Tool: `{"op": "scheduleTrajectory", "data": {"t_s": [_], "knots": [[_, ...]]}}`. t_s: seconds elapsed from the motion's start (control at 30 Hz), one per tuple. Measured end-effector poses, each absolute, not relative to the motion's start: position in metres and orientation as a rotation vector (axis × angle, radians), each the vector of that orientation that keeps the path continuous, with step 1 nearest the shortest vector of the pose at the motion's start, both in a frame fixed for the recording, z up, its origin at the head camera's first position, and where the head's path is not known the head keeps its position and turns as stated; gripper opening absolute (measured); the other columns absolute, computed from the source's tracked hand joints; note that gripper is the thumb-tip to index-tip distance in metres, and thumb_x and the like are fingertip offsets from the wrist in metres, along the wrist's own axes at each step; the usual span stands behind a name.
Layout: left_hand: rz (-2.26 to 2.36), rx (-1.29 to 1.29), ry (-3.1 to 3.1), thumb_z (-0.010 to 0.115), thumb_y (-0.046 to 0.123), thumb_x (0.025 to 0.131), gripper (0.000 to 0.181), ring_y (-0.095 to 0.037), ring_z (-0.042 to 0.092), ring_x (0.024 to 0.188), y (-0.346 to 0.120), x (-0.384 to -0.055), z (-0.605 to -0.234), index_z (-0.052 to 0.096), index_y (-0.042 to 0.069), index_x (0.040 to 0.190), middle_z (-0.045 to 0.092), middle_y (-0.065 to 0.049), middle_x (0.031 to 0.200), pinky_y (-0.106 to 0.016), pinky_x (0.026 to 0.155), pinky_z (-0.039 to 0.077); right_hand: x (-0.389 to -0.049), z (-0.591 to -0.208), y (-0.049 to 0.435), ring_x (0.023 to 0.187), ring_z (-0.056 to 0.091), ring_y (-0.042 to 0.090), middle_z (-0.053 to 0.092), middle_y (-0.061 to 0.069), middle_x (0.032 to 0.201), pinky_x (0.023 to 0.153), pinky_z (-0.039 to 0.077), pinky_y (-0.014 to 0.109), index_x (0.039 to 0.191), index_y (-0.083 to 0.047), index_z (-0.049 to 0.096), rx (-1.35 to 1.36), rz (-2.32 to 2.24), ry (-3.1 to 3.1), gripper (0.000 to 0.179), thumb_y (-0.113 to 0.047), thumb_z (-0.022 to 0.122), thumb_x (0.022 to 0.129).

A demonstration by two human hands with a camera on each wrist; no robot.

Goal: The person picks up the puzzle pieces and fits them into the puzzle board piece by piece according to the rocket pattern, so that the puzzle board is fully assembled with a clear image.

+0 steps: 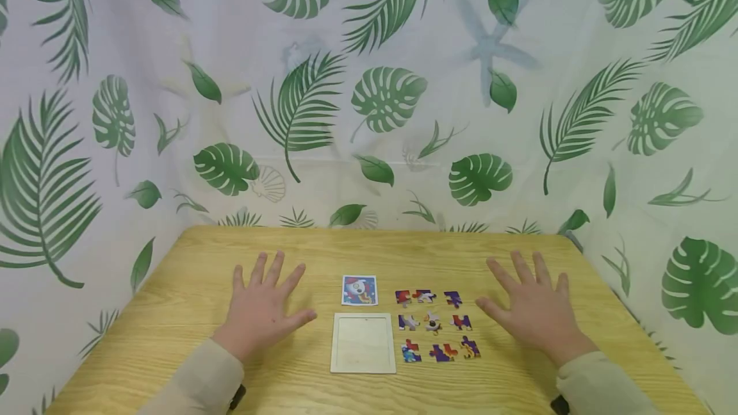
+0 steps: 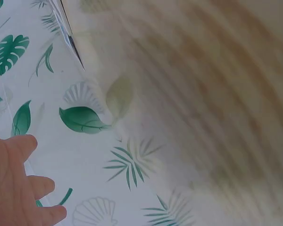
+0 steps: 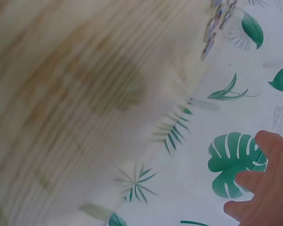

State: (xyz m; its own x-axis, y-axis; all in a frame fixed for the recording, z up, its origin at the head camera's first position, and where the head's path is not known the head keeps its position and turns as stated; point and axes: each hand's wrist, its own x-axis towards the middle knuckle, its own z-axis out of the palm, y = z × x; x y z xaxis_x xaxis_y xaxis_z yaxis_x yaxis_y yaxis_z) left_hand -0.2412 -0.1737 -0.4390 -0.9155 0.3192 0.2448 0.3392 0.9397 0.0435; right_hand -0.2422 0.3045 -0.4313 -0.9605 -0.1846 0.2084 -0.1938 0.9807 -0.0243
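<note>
My left hand (image 1: 262, 312) lies over the left part of the wooden table with its fingers straight and spread, holding nothing. On the right, my right hand (image 1: 536, 309) is spread the same way, its thumb pointing toward several loose jigsaw pieces (image 1: 409, 323). These colourful pieces lie apart in three rows. Between the pieces and my left hand is a pale, square puzzle tray (image 1: 363, 344) with a raised border and nothing in it. Just behind the tray lies a small picture card (image 1: 359, 291) showing a white cartoon animal on blue. Both wrist views catch only fingers at the edge.
The wooden table (image 1: 438, 389) has light yellow grain. A white curtain (image 1: 426, 197) printed with green leaves hangs behind it and along both sides. A dark band (image 1: 237, 397) shows at my left wrist, below the light sleeve (image 1: 202, 373).
</note>
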Motion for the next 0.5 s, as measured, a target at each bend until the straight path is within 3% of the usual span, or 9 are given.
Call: {"op": "scheduleTrajectory", "data": {"t_s": [0.13, 0.33, 0.5], "knots": [[-0.125, -0.530, -2.898, 0.036, 0.086, 0.087, 0.093, -0.047, 0.013, 0.150, -0.164, -0.238, -0.440, 0.036, 0.026, 0.159, 0.020, -0.018, 0.166, -0.079, 0.109, 0.007, -0.244, -0.432, 0.296, 0.146, 0.007, 0.058, 0.017, 0.026, 0.164, 0.103, 0.003, 0.084, 0.160, -0.023, 0.032, 0.322, 0.097, -2.935, 0.085, -0.075, 0.044, 0.093], [-0.241, -0.534, -2.966, 0.055, 0.078, 0.086, 0.094, -0.046, 0.014, 0.150, -0.148, -0.233, -0.442, 0.032, 0.026, 0.160, 0.026, -0.018, 0.164, -0.079, 0.109, 0.009, -0.247, -0.436, 0.277, 0.145, 0.018, 0.056, 0.025, 0.025, 0.162, 0.104, 0.016, 0.082, 0.158, -0.021, 0.039, 0.401, 0.149, -2.912, 0.081, -0.072, 0.046, 0.095], [-0.370, -0.559, -3.004, 0.057, 0.078, 0.084, 0.098, -0.047, 0.021, 0.148, -0.139, -0.229, -0.443, 0.031, 0.024, 0.161, 0.032, -0.018, 0.161, -0.079, 0.108, 0.014, -0.249, -0.439, 0.261, 0.144, 0.024, 0.054, 0.030, 0.024, 0.160, 0.104, 0.020, 0.081, 0.156, -0.019, 0.043, 0.445, 0.251, -2.892, 0.079, -0.070, 0.049, 0.095]]}}
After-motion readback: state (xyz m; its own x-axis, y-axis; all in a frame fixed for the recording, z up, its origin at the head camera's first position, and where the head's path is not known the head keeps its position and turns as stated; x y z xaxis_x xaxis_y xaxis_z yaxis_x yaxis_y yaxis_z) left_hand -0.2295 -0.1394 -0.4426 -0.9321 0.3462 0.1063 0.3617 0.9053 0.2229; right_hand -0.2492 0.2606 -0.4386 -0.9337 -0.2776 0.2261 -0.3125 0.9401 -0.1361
